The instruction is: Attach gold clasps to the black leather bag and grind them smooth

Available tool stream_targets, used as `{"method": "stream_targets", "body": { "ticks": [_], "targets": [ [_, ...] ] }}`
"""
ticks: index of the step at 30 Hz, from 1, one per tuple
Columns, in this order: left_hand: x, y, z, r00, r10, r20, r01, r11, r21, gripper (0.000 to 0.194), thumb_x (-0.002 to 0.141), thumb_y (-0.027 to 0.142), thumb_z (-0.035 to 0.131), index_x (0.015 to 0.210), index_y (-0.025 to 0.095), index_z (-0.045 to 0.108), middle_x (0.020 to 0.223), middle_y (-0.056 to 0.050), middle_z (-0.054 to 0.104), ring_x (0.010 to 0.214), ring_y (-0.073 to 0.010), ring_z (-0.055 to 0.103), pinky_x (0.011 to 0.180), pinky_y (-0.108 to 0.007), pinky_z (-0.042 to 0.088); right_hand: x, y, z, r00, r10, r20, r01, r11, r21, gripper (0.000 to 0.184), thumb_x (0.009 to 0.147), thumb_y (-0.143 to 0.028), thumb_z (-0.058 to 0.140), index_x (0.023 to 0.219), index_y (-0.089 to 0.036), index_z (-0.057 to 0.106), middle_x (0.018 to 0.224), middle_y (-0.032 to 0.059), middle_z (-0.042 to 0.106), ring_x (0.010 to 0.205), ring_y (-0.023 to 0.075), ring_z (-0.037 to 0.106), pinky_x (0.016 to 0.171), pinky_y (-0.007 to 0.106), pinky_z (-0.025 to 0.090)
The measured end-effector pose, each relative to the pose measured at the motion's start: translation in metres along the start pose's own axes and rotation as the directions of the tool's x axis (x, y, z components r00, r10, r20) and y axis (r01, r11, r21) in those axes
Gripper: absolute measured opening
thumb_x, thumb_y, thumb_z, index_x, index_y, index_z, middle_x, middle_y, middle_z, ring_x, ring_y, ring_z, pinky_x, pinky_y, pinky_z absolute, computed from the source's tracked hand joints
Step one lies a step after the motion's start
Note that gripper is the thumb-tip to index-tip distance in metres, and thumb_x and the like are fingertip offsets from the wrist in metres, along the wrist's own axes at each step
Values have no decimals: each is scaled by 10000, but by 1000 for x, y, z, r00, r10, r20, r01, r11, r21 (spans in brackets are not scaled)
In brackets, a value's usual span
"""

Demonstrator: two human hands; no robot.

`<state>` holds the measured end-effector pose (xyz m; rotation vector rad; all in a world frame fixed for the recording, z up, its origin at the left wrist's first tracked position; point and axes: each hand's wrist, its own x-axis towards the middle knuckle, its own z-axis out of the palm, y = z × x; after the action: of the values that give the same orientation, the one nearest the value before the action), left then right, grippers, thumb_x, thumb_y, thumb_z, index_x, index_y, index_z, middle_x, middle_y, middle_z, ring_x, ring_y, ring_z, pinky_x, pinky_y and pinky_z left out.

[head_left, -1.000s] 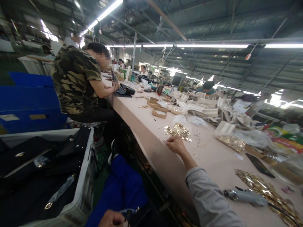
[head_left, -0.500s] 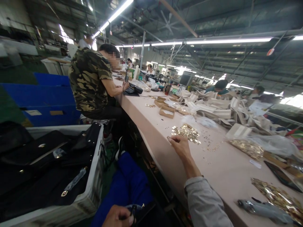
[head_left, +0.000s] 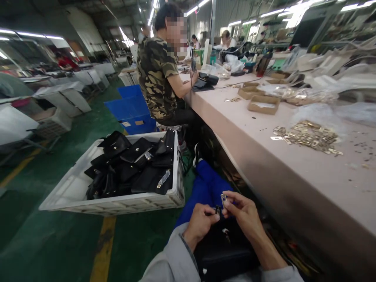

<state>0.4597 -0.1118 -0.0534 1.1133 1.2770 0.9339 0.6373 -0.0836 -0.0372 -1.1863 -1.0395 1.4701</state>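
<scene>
Over my lap, my right hand pinches a small gold metal plate with a slot in it. Close beside it, my left hand is closed on a small black strap end, mostly covered by the fingers. A black handbag with a shiny metal fitting rests on my lap beneath both hands. On the table lies a pile of similar gold plates.
To the left stands a white crate filled with black bags. The pinkish table runs along my right, carrying cardboard trays and plastic bags. A co-worker in a camouflage shirt sits farther along it.
My right hand has moved from the pile on the table down to my lap, bringing a gold plate beside the left hand. The view has turned left and down.
</scene>
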Motion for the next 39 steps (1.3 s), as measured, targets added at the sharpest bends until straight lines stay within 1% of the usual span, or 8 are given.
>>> {"method": "stream_targets", "body": {
  "ticks": [5,9,12,16,23,30,33,39],
  "targets": [
    [3,-2,0,999,-34,33,33,999,41,197,663,254,704,509,158,627,578,40,480,615,-117,402,623,-293,279,-3,6,1,1000,-18,-13,16,994,-109,397,779,-420,849,1050,-147,750,725,31,677,585,151,618,530,256,498],
    [4,-6,-1,994,-89,67,88,996,16,233,668,290,666,490,173,572,515,51,429,550,-108,343,571,-295,237,-3,8,1,1000,6,11,-4,987,-161,345,785,-407,831,1005,-155,751,718,32,695,587,147,598,543,258,480],
    [3,-6,-2,989,-117,93,117,993,3,245,658,297,636,471,188,520,477,56,394,516,-105,319,549,-295,217,-4,8,2,1000,3,13,0,973,-232,285,781,-394,822,933,-162,759,762,50,718,616,163,611,560,273,486],
    [4,-5,-1,987,-124,102,125,992,-5,223,648,296,615,480,186,518,473,56,392,518,-100,318,556,-286,215,-5,9,4,999,-20,38,30,953,-301,230,790,-385,803,880,-177,767,730,45,707,627,187,629,588,296,512],
    [4,-6,-1,983,-133,128,137,990,-21,221,647,293,594,478,194,492,475,49,403,517,-103,323,556,-283,218,-5,12,7,990,-125,62,140,874,-465,157,830,-365,754,841,-212,788,848,68,749,724,214,671,656,307,529],
    [3,-5,-2,981,-146,128,149,989,-9,193,638,298,568,490,195,498,483,49,418,513,-101,334,552,-284,214,-7,13,9,986,-157,48,159,835,-526,129,840,-344,748,814,-224,788,856,59,752,758,220,691,696,314,531],
    [3,-5,-2,980,-152,127,153,988,-1,194,650,299,569,501,196,499,492,49,420,512,-102,336,549,-281,215,-10,9,12,974,-211,82,219,788,-576,131,870,-325,717,805,-231,781,835,56,738,729,209,667,683,314,509],
    [2,-5,-3,983,-132,129,129,991,25,204,665,291,556,500,201,476,500,55,379,517,-101,320,547,-286,223,-14,0,19,925,-328,191,365,635,-681,154,913,-285,647,833,-225,764,823,71,712,713,203,634,686,333,481]
  ]
}}
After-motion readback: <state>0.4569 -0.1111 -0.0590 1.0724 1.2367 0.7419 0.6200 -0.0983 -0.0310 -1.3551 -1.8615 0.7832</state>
